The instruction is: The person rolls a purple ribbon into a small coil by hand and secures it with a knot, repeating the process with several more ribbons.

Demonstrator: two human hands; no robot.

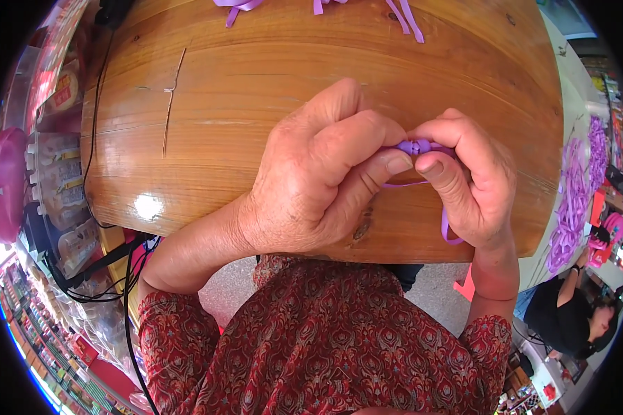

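Note:
Above the table's near edge, my left hand (308,169) and my right hand (479,173) meet, each in a pinch. Between their fingertips sits a small purple piece (417,146) that looks like a plastic fastener; its exact kind is hard to make out. My left thumb and forefinger hold its left end, and my right thumb and forefinger close on its right side. A narrow purple ribbon (450,227) runs from the piece and loops down beneath my right hand. Part of the ribbon is hidden by my fingers.
A thin twisted wire-like strand (169,104) lies on the wooden table (221,83). More purple ribbons (403,19) lie at the far edge. A heap of purple ribbons (571,194) is at the right. Clear plastic containers (59,169) and black cables (93,138) border the left side. Another person (574,315) is at far right.

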